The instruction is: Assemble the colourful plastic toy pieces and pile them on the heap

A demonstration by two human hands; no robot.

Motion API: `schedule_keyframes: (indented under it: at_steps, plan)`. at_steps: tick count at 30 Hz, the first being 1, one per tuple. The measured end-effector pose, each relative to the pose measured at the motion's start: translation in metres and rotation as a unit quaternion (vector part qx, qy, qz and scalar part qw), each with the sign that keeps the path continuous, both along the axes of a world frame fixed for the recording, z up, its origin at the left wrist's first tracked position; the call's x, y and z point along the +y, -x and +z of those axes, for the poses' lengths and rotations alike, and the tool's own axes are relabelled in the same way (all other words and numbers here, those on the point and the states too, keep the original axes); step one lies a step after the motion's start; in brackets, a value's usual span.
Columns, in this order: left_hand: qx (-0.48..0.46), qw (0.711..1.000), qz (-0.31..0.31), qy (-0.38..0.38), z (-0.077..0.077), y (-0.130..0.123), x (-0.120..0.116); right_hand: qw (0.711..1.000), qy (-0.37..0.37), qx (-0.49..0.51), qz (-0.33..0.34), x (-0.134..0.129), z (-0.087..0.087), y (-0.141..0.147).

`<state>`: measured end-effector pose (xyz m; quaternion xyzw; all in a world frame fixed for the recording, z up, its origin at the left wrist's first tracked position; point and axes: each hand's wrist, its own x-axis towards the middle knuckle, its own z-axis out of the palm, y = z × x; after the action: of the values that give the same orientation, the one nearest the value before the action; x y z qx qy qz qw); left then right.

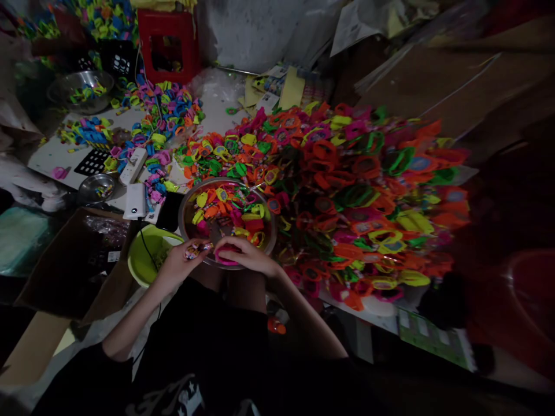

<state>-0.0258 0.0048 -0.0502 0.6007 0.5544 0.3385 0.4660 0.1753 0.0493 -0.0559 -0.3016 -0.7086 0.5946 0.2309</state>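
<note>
— Hands first, then: what are they gripping?

— Left hand [180, 263] is closed round a small patterned piece [193, 249], speckled with many colours and too small to name more closely. Right hand [243, 254] is curled over a pink plastic ring [228, 258], pinching it at the near rim of the steel bowl [186, 208]. The two pieces sit almost tip to tip between the hands, and I judge they are being put together.

— And what lies round them?

— Just beyond the fingers the steel bowl holds loose rings in yellow, orange, pink and green. To the left of the left hand stands a lime-green plastic bowl [145, 257], with a cardboard box [65, 260] further left.

— How much looks finished?

— To the right of the right hand, and beyond it, rises a great heap of colourful ring toys [359, 190], orange and green mostly; these look like done work, though I cannot tell for certain. The steel bowl is well filled, so plenty seems left.

— Further off?

— Beyond the left hand on the desk [47, 156]: a white power strip [133, 166], a small steel dish [96, 188], a spread of blue and pink rings [169, 112], a larger metal bowl [81, 89], and a red plastic stool [169, 43] at the back.
</note>
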Motion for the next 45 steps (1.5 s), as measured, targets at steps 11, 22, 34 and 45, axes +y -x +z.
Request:
schedule_keyframes:
  at_steps: [11,22,34,45]
  plan:
    - [0.068,0.997,-0.011,-0.045,0.016,-0.005,-0.005,0.983,-0.11,-0.092,-0.111,-0.014,0.014,-0.004]
    - [0.104,0.99,-0.028,-0.093,0.019,-0.006,-0.012,0.835,-0.428,-0.324,-0.12,-0.027,0.027,-0.001]
    - [0.128,0.982,-0.052,-0.131,0.017,-0.005,-0.014,0.785,-0.505,-0.339,-0.12,-0.027,0.03,0.002]
    - [0.125,0.98,-0.05,-0.147,0.014,-0.004,-0.014,0.793,-0.503,-0.319,-0.125,-0.025,0.028,0.002]
